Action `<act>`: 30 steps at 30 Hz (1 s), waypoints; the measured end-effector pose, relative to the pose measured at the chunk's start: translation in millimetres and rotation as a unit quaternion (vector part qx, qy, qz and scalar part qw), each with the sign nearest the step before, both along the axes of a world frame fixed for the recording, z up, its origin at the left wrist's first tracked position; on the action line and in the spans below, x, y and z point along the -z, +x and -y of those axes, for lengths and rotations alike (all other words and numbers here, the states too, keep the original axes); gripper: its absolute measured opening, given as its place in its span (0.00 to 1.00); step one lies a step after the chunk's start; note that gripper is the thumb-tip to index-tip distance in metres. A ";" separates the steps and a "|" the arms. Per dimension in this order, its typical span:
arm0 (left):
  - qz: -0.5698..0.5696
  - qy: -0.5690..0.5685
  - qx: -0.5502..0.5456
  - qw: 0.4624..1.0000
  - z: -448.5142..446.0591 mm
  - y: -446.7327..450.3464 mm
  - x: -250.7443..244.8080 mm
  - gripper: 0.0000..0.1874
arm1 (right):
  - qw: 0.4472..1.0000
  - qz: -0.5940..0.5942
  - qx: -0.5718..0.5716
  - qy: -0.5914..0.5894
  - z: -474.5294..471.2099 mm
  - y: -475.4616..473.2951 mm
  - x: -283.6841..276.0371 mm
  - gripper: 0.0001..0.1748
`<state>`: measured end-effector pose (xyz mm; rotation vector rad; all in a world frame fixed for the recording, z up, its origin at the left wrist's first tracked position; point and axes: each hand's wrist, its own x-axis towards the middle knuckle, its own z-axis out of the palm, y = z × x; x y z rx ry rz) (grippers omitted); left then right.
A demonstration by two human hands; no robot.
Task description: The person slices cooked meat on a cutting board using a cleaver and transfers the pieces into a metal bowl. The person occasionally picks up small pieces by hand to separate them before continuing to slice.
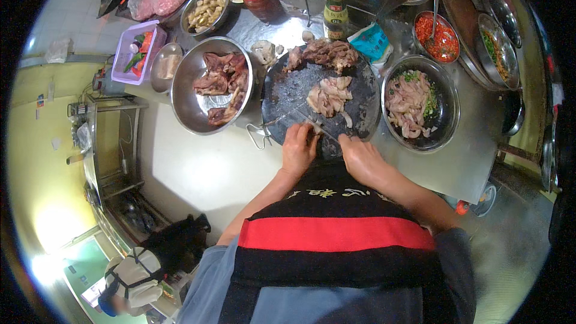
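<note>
My left hand (pixel 299 146) presses a small piece of meat (pixel 317 127) on the near part of a round, dark chopping board (pixel 285 94). In my right hand (pixel 363 159) is the handle of a knife, its blade (pixel 330 135) lying along the left fingertips; the handle itself is covered by my fingers. Pale meat slices (pixel 330 96) form a pile just beyond the blade. Large chunks of browned meat (pixel 326 55) rest at the board's far edge.
Left of the board stands a steel bowl (pixel 176 76) with dark meat pieces. A steel bowl (pixel 455 117) of raw meat strips and chopped greens is on the right. Behind are a sauce bottle (pixel 335 9), a blue packet (pixel 370 42) and chopped red chilli (pixel 436 38). Another person (pixel 135 279) is at lower left.
</note>
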<state>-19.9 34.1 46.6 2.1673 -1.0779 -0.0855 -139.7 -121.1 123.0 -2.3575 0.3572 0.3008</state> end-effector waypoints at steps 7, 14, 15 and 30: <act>-0.007 0.041 0.007 0.999 3.1 3.5 -3.4 0.14 | 1.000 0.010 0.017 0.002 -18.8 27.1 20.5 0.06; -0.002 0.021 -0.004 1.000 2.5 1.9 -8.1 0.15 | 0.995 -0.056 0.006 0.082 -3.7 -7.0 8.3 0.06; -0.007 0.028 -0.001 1.000 1.1 1.9 -5.7 0.15 | 0.994 -0.063 0.010 0.090 -4.3 -7.9 10.6 0.06; -0.022 -0.016 -0.015 1.000 0.3 -1.4 -1.9 0.15 | 0.995 -0.056 0.065 0.059 -3.5 6.5 37.8 0.08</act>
